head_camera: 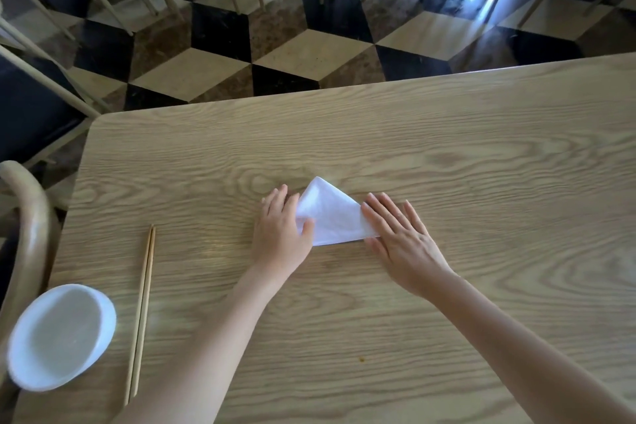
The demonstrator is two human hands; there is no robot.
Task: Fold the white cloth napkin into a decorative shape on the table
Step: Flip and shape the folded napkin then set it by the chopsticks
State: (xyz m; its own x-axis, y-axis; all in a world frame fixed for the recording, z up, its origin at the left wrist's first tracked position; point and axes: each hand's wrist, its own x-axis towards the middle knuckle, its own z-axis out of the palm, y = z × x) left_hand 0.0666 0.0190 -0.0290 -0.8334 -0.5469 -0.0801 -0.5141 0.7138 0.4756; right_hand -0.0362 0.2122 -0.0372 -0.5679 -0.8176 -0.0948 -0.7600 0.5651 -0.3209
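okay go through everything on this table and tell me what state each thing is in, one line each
napkin: folded into a triangle, flat on the table, point facing away
left hand: on the napkin's left corner, thumb over the cloth
right hand: open, flat, fingers pressing the napkin's right edge
chopsticks: lying side by side, untouched
bowl: upright, empty, at the table's left edge
table: wooden top
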